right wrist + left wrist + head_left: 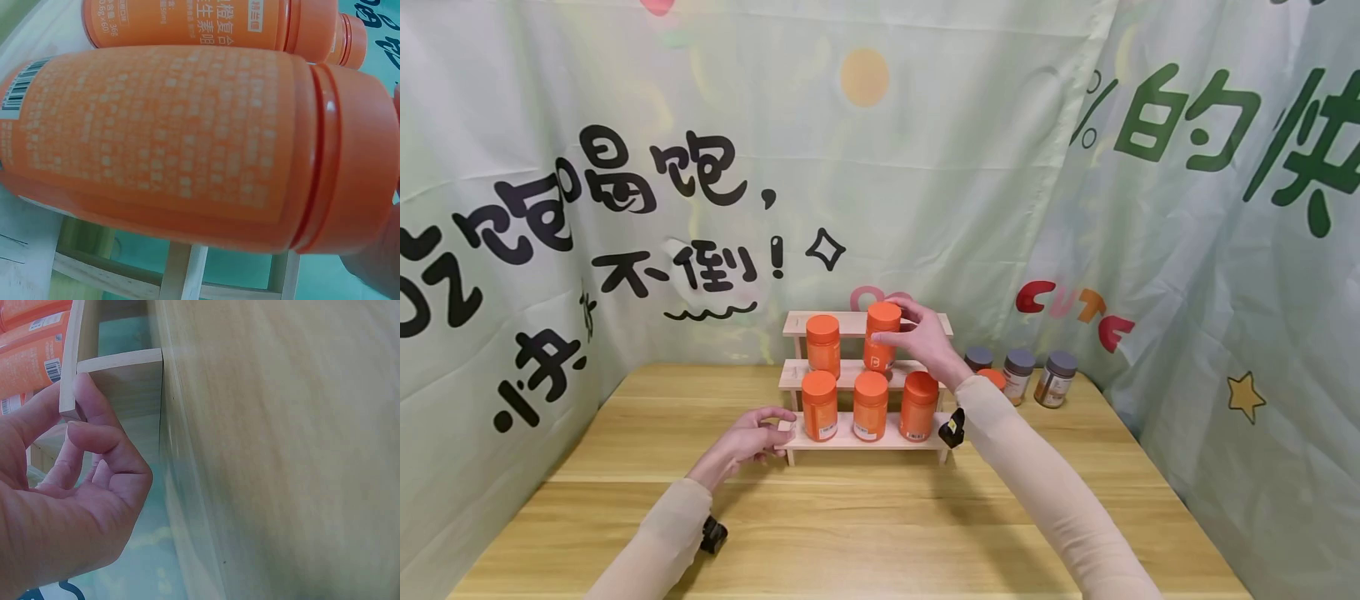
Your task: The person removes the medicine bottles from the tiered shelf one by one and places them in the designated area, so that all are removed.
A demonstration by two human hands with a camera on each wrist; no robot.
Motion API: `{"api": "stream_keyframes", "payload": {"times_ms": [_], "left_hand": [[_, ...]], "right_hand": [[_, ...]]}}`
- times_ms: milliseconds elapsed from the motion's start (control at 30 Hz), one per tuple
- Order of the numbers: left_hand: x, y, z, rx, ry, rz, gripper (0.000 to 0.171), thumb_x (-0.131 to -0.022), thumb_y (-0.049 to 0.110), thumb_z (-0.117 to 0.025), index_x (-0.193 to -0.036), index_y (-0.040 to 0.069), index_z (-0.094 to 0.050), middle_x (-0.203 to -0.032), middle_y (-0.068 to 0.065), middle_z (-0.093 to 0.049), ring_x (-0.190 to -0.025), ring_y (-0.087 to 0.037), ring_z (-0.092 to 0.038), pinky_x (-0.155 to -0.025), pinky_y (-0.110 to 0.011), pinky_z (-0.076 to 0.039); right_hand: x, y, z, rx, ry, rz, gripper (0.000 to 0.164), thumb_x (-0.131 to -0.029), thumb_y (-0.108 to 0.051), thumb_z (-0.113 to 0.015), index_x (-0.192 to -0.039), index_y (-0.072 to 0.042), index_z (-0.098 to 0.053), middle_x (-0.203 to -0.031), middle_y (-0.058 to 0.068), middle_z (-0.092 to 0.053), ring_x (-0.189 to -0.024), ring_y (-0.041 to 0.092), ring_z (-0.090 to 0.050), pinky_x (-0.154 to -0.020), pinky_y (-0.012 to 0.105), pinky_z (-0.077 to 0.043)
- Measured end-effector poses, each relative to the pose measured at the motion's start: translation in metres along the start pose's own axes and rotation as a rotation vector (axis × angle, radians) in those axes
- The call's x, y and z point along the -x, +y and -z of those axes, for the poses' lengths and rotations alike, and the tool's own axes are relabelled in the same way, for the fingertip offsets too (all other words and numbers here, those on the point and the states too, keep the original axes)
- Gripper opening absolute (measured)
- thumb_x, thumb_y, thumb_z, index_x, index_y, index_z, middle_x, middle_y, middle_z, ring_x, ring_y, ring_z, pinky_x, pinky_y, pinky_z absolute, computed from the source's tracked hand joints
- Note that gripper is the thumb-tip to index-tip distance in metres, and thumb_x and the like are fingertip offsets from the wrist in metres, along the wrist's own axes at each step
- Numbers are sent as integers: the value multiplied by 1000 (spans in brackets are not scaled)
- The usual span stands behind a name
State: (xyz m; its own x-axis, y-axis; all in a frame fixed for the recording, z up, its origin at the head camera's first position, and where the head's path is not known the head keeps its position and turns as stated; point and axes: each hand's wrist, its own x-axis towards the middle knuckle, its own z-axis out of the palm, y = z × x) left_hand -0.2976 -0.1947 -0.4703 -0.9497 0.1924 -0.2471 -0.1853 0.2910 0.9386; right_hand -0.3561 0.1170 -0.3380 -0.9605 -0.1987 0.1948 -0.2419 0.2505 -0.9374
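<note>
A three-tier wooden shelf [842, 445] stands at the middle of the tabletop [820, 533], back near its far edge. The right hand [925, 337] reaches over the shelf and grips the held orange jar [878, 357] by its cap and upper side; the jar is upright above the right half of the middle tier, though whether its base touches the board cannot be told. The left hand [752, 437] pinches the left end of the lowest tier between thumb and fingers, as the left wrist view shows closely. Another orange jar [823, 346] stands upright toward the left of the middle tier, and three front orange jars [870, 407] stand apart in a row along the lowest one. In the right wrist view an orange jar fills the foreground, but which one is hard to tell. To the right of the shelf, toward the tabletop's far right corner, are three grey-capped jars [1018, 375], with a partly hidden orange jar [992, 377] just beside them, mostly behind the right sleeve [1037, 479]. A pale green cloth [925, 167] with printed lettering hangs behind the far edge.
</note>
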Motion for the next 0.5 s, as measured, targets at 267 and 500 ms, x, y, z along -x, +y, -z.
{"api": "stream_keyframes", "payload": {"times_ms": [267, 500], "left_hand": [[-1, 2, -1, -1, 1, 2, 39, -88, 16, -71, -125, 10, -58, -85, -7, -67, -69, -18, -64, -53, -27, -42], [-1, 1, -1, -11, 15, 8, 40, -88, 18, -72, -125, 11, -59, -84, -6, -66, -67, -16, -63, -52, -27, -42]], "right_hand": [[7, 1, 9, -103, 85, 52, 59, -79, -27, -83, -133, -28, -58, -125, 2, -62, -113, 23, -57, -96, 39, -51], [18, -1, 23, -170, 154, 124, 59, -81, -22, -81, -135, -24, -57, -124, 4, -62, -110, 22, -56, -89, 32, -52]]}}
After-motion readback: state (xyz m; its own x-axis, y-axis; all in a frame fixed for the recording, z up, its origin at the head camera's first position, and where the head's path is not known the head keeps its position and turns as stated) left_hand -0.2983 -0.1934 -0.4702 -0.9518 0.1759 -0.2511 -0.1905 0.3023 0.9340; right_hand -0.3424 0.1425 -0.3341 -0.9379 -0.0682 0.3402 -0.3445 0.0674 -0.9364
